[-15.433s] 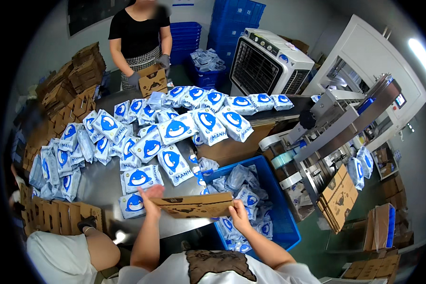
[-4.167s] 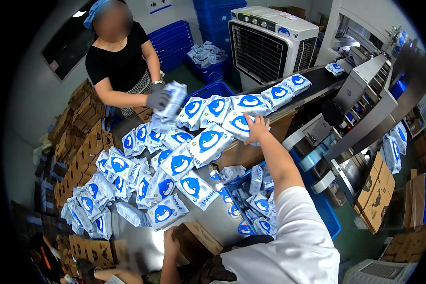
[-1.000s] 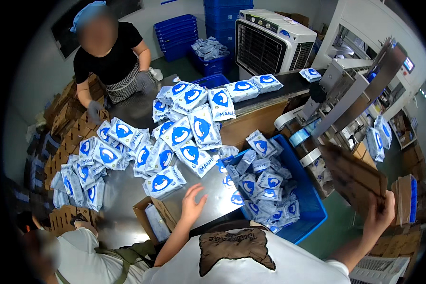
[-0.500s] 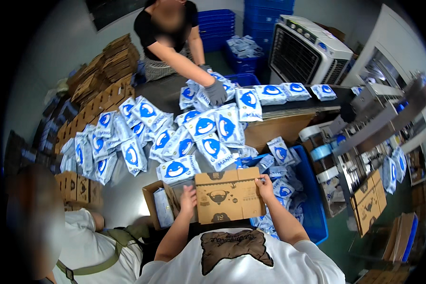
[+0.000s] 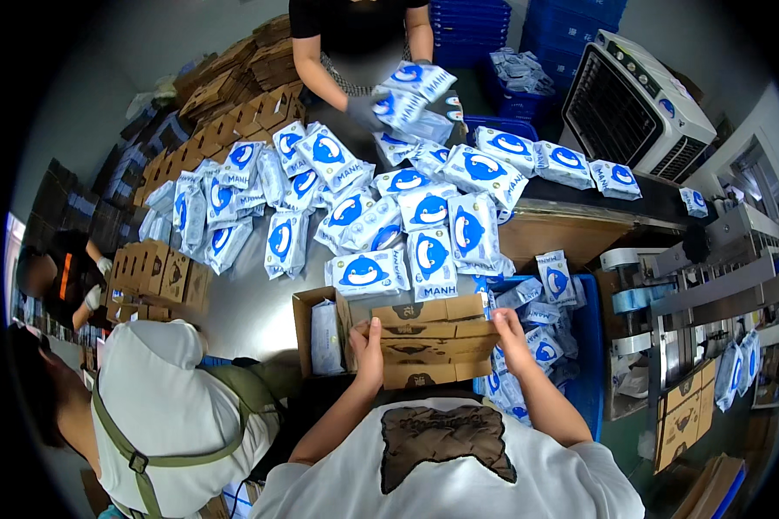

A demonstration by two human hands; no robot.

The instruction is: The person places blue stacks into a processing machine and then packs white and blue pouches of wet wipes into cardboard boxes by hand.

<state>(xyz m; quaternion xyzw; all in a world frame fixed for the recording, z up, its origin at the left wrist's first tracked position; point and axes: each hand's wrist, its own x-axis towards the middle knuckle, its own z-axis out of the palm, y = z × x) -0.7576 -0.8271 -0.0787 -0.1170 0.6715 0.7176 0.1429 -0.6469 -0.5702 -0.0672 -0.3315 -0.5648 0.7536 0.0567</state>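
A brown printed cardboard carton (image 5: 437,350) is held in front of me, its panels bent along the creases. My left hand (image 5: 368,350) grips its left edge, thumb up. At the right edge, my right hand (image 5: 512,337) pinches the cardboard between thumb and fingers. Left of it stands an open cardboard box (image 5: 304,316) with a white-and-blue soft packet (image 5: 325,337) inside. Just beyond my carton lie more whale-printed packets, among them a flat one (image 5: 368,272) and an upright one (image 5: 430,264).
Packets cover the metal table (image 5: 249,304). A blue crate (image 5: 587,346) of packets stands to my right, beside a machine (image 5: 710,294). Across the table, a person in gloves (image 5: 368,111) holds packets. Another person (image 5: 151,381) is at my left. Packets line a conveyor (image 5: 645,192).
The carton, flatter before, is now creased into angled panels between my hands. Across the table, the gloved person has lifted several packets. The whole view has shifted.
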